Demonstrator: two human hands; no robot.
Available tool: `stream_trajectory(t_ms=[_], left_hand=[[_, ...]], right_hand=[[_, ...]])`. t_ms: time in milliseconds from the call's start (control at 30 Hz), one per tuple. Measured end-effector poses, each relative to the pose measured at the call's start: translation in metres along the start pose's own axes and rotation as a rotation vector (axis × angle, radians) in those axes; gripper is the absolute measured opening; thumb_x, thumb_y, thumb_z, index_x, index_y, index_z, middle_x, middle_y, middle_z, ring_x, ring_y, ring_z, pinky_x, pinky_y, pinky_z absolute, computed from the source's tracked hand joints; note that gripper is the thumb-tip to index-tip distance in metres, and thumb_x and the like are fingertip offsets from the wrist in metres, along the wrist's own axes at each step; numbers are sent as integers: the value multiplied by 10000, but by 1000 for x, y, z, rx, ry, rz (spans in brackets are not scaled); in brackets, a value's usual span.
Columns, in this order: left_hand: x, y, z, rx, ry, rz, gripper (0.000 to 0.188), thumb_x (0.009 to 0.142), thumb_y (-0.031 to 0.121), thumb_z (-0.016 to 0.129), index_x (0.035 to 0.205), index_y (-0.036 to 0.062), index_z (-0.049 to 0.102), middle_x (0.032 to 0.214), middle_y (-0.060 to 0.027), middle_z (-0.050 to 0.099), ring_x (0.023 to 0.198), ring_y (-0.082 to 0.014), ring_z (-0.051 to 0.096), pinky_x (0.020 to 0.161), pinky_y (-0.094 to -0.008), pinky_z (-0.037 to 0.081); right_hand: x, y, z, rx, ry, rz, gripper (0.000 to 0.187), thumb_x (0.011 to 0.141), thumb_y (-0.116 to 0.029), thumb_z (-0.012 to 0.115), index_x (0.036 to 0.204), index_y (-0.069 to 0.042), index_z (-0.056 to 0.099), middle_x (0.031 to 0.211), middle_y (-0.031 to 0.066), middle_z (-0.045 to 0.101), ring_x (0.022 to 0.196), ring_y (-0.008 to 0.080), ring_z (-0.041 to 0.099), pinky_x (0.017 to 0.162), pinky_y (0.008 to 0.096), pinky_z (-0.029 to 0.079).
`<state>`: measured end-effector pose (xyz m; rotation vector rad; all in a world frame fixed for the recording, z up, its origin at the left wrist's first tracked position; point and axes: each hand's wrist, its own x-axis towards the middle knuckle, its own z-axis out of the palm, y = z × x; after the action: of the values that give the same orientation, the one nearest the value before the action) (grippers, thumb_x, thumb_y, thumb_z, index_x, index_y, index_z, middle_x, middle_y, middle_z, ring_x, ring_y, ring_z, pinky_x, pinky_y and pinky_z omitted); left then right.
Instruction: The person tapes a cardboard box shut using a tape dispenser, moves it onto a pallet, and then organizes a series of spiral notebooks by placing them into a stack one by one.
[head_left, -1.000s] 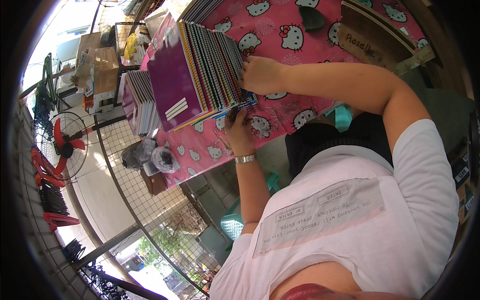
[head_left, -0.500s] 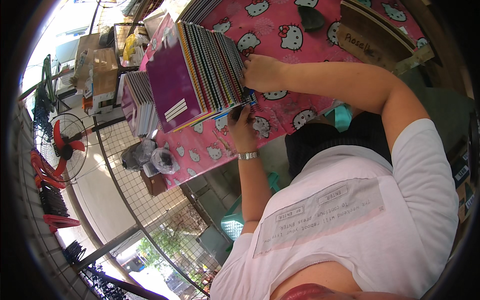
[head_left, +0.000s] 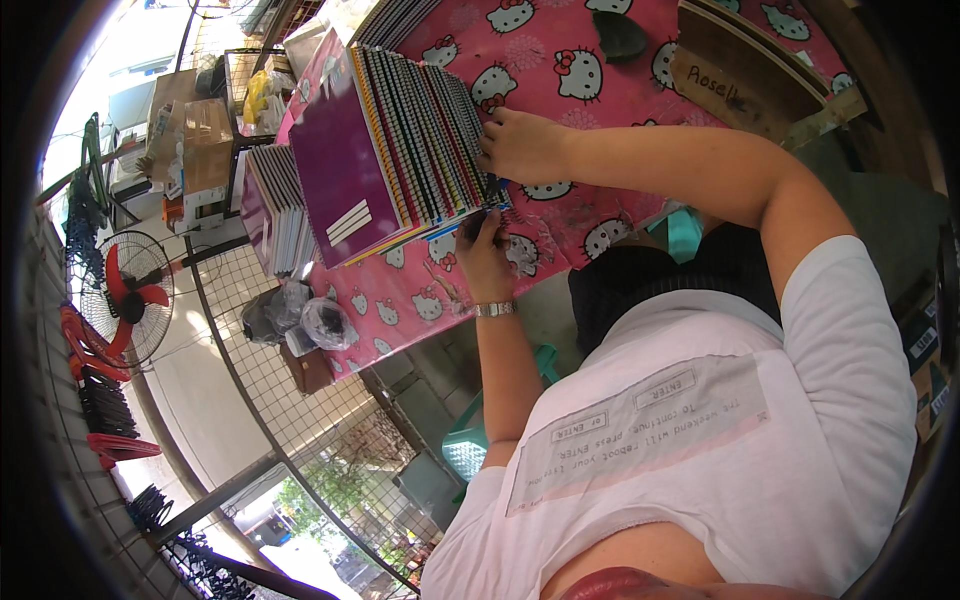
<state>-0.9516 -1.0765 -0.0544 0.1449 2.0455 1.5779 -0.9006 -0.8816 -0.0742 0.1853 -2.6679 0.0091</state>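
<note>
A row of spiral-bound notebooks stands packed together on the pink table, a purple cover facing out at its left end. At the right end of the row, my right hand has its fingers curled against the spiral edges; the fingertips are partly hidden. Nearer to me, my left hand, with a metal watch on the wrist, closes at the row's lower right corner. Something dark sits between its thumb and fingers, too small to make out. Blue and yellow edges show beside that hand.
More notebooks stand to the left. Plastic-wrapped items lie by the table's edge. A dark green piece and a brown board holder rest on the patterned cover. A red-bladed fan stands far left.
</note>
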Motion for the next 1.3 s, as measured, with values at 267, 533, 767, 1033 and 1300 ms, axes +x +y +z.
stream_trajectory(t_ms=[267,533,767,1033,1300], left_hand=[[-1,-6,-1,14,24,67,104,849,73,677,878,28,588,662,-13,557,528,-92,484,490,-232,373],[3,-12,7,41,6,52,133,865,130,676,894,30,593,651,4,525,530,-82,463,478,-231,363],[2,-16,7,43,66,89,98,848,93,672,876,20,612,628,-5,535,496,-83,455,448,-238,344],[4,-24,8,12,104,142,108,855,82,651,899,-11,619,638,-14,555,509,-87,473,474,-239,360],[12,-39,1,165,134,247,174,847,56,663,979,-48,619,735,-23,602,573,-85,510,513,-226,387]], right_hand=[[-6,6,2,121,-147,118,146,820,-197,570,820,-131,700,795,24,686,804,235,666,802,379,467],[-1,0,5,66,-81,55,179,815,-192,572,883,-129,725,834,26,699,840,236,670,896,399,463],[-5,4,2,227,-457,175,201,802,-193,579,916,-111,723,849,39,699,851,240,669,881,409,477],[-13,-5,21,25,20,38,204,783,-212,610,942,-123,700,882,43,695,874,245,664,770,384,464],[-7,-4,16,167,-356,133,182,795,-198,584,922,-114,684,843,54,688,821,241,661,773,376,460]])
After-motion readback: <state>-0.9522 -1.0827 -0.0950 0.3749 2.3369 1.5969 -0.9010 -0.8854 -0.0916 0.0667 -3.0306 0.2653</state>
